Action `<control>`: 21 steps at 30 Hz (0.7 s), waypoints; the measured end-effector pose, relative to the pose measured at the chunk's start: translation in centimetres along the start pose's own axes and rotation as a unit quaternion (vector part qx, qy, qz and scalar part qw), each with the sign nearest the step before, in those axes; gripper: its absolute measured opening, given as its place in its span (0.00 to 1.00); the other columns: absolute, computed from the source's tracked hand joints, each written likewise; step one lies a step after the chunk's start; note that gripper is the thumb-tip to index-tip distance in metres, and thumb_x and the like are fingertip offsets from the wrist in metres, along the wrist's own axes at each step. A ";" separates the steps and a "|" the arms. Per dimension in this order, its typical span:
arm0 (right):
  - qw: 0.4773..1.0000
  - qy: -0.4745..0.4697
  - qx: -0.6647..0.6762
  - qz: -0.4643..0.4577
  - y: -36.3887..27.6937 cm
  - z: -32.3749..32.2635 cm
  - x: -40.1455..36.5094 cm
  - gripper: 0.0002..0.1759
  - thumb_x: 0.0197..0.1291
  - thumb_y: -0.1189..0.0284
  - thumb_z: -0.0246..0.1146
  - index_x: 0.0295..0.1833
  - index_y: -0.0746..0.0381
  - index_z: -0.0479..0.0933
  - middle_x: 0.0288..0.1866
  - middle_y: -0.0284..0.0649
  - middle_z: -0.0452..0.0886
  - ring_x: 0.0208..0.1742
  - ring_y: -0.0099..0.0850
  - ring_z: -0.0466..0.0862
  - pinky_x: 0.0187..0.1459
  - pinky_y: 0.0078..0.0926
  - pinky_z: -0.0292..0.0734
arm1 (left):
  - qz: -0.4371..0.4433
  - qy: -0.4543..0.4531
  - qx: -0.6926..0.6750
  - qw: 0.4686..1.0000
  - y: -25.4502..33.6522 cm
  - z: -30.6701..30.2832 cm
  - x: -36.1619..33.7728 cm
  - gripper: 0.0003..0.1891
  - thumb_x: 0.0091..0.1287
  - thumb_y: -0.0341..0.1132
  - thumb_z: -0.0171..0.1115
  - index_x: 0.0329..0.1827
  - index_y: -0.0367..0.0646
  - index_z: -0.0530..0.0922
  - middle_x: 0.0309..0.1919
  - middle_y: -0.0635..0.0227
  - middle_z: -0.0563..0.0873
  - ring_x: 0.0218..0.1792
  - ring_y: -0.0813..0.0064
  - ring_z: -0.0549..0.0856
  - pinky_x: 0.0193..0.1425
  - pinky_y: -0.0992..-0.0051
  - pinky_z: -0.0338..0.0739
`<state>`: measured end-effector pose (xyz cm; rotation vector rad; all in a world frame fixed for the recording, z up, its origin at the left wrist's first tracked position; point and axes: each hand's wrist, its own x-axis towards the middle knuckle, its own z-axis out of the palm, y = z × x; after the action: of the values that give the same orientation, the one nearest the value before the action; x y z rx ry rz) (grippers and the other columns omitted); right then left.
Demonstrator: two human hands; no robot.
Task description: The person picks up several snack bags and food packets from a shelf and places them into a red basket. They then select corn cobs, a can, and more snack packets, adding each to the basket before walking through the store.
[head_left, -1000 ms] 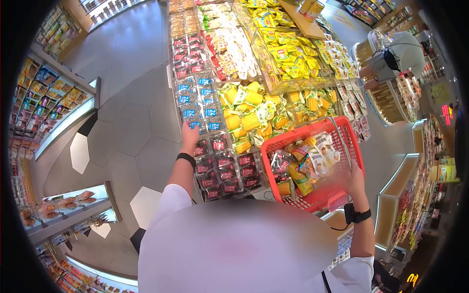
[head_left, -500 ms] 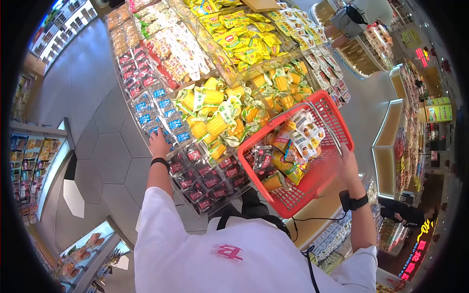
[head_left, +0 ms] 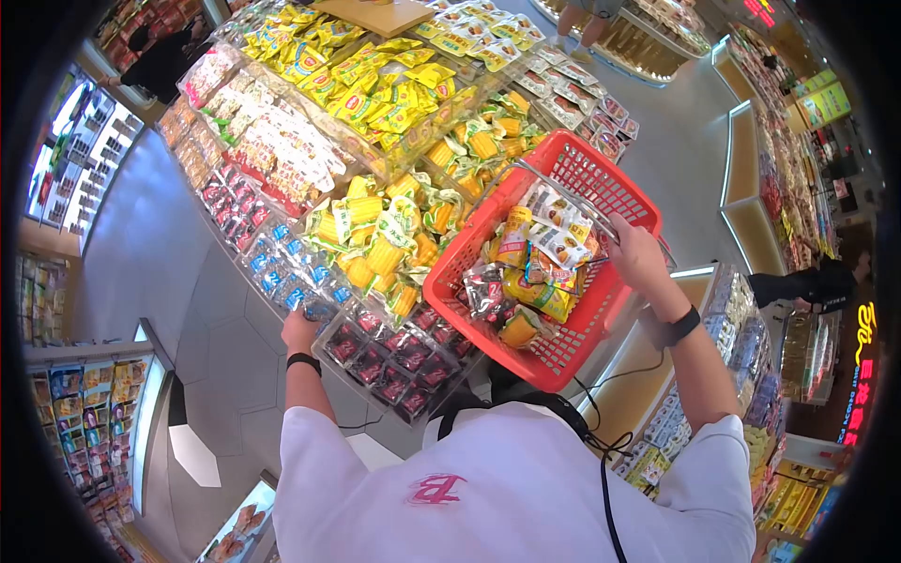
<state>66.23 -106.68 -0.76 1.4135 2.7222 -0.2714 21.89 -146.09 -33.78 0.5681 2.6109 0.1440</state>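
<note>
My right hand (head_left: pixel 638 253) grips the metal handle of a red shopping basket (head_left: pixel 565 383), held tilted over the front right of the snack display. Inside the basket lie white packets (head_left: pixel 560 246), a yellow bag (head_left: pixel 542 296), a dark packet (head_left: pixel 487 292) and a corn pack (head_left: pixel 522 328). My left hand (head_left: pixel 300 330) is at the near edge of the compartment of blue packets (head_left: pixel 280 272), fingers curled against the front ones. Whatever is between those fingers is hidden. Dark red packets (head_left: pixel 389 361) fill the compartment just right of that hand.
Packed corn (head_left: pixel 383 249), yellow bags (head_left: pixel 361 84) and pale wrapped snacks (head_left: pixel 282 141) fill the rest of the display. Other shelves (head_left: pixel 89 422) stand at the left. A person in dark clothes (head_left: pixel 807 284) is at the right; another person (head_left: pixel 155 66) is at the upper left.
The view has shifted and turned. The basket has moved slightly left and up in view with my right hand. My left hand stays by the blue packets, its fingers now more curled.
</note>
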 end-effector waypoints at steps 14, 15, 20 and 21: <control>0.995 0.024 0.044 -0.083 2.9 0.7 -0.4 0.11 0.61 0.70 0.54 0.44 0.65 0.71 0.30 0.52 0.83 0.35 0.52 0.85 0.36 0.52 0.79 | 0.106 0.157 -0.597 0.780 15.1 -11.1 -21.5 0.12 0.62 0.27 0.71 0.47 0.35 0.81 0.40 0.68 0.87 0.38 0.82 0.83 0.44 0.79 0.78; 0.995 0.021 0.050 -0.089 3.1 0.9 -0.5 0.11 0.61 0.70 0.54 0.44 0.65 0.71 0.31 0.52 0.83 0.35 0.52 0.85 0.36 0.52 0.80 | 0.092 0.114 -0.646 0.749 17.5 -11.0 -23.2 0.13 0.63 0.26 0.69 0.50 0.34 0.80 0.42 0.66 0.87 0.39 0.80 0.85 0.46 0.78 0.79; 0.993 0.000 0.070 -0.093 4.5 0.9 -0.7 0.12 0.60 0.71 0.53 0.46 0.67 0.73 0.32 0.53 0.84 0.36 0.51 0.86 0.37 0.50 0.81 | 0.115 -0.094 -0.734 0.663 27.6 -8.4 -26.9 0.15 0.65 0.25 0.66 0.54 0.33 0.77 0.45 0.63 0.86 0.43 0.74 0.86 0.50 0.74 0.80; 0.992 0.000 0.080 -0.095 4.9 0.9 -0.7 0.13 0.60 0.71 0.52 0.46 0.67 0.74 0.32 0.53 0.85 0.36 0.51 0.86 0.37 0.50 0.81 | 0.117 -0.139 -0.731 0.657 29.1 -7.9 -27.0 0.16 0.66 0.26 0.65 0.55 0.33 0.76 0.46 0.63 0.85 0.44 0.74 0.85 0.50 0.74 0.80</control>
<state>70.64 -104.62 -2.17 1.1838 2.8963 -0.5090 50.75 -130.94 -9.86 0.2125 1.3225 1.8150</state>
